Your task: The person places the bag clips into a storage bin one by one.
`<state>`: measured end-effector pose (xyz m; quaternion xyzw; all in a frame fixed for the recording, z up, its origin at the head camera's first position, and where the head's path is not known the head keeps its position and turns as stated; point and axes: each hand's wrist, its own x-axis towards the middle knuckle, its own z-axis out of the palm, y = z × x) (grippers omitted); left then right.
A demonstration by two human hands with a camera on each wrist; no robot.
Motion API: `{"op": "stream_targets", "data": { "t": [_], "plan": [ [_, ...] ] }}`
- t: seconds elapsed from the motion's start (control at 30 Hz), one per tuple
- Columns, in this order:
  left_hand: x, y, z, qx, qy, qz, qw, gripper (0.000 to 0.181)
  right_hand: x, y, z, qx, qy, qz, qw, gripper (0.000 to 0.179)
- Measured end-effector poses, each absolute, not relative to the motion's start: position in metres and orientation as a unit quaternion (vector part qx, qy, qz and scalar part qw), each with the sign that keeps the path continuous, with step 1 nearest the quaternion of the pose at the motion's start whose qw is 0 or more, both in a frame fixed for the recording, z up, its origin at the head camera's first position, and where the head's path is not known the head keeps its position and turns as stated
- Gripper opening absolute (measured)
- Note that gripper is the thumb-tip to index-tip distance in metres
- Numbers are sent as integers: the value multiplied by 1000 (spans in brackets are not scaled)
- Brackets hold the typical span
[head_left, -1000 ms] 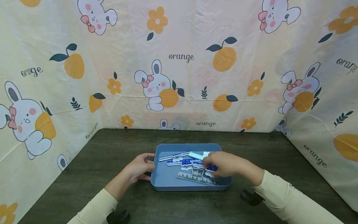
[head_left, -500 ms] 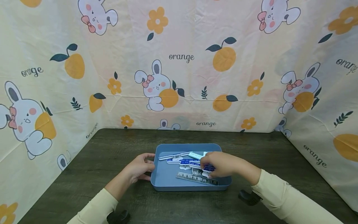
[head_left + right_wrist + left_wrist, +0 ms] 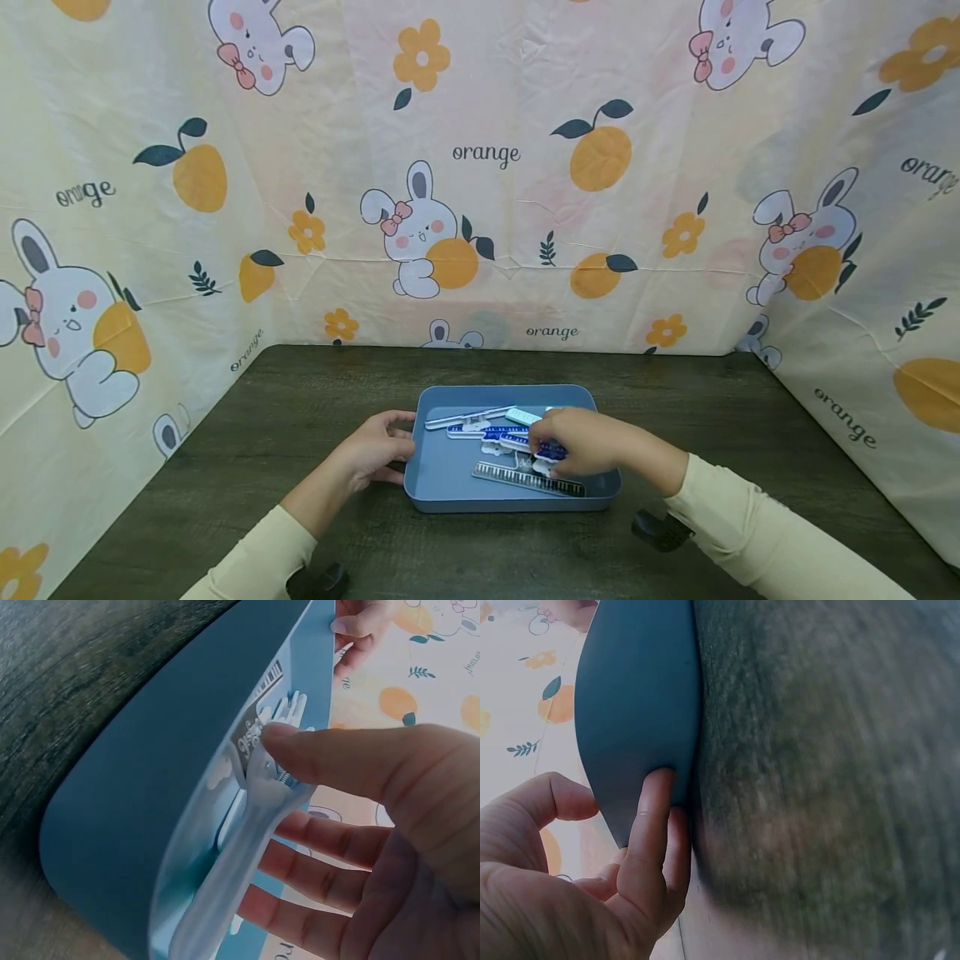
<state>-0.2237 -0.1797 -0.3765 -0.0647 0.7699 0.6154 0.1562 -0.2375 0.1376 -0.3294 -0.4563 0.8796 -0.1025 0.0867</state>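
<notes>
My right hand [image 3: 581,437] is inside the blue tray [image 3: 450,487], over its right half. In the right wrist view its thumb and fingers pinch a long pale plastic clip [image 3: 229,874] with a small metal spring. From the head view this clip looks dark blue and white, partly hidden by the hand. Below it lies a silver strip with black ruler-like marks [image 3: 517,477]. My left hand [image 3: 375,450] rests against the tray's left end. Seen from the left wrist, its fingers press the outer wall [image 3: 637,705] and another fingertip touches the rim.
More clips lie toward the tray's back: a clear one [image 3: 465,417], a blue-and-white one [image 3: 467,432] and a mint one [image 3: 522,416]. The dark wooden table [image 3: 360,383] surrounds the tray. A printed cloth [image 3: 517,208] hangs behind and along both sides.
My right hand has shifted slightly left across the tray with the clip, covering more of the dark lettered part. The left hand and the tray have stayed put.
</notes>
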Motion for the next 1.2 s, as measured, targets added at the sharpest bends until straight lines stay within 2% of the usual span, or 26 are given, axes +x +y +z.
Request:
{"op": "stream_targets", "data": {
  "t": [0.77, 1.2],
  "plan": [
    [-224, -180, -377, -65, 770, 614, 160, 66, -241, 142, -341, -400, 901, -131, 105, 27],
    [-222, -180, -376, -71, 772, 612, 156, 66, -236, 153, -337, -390, 904, -154, 88, 30]
  ]
}}
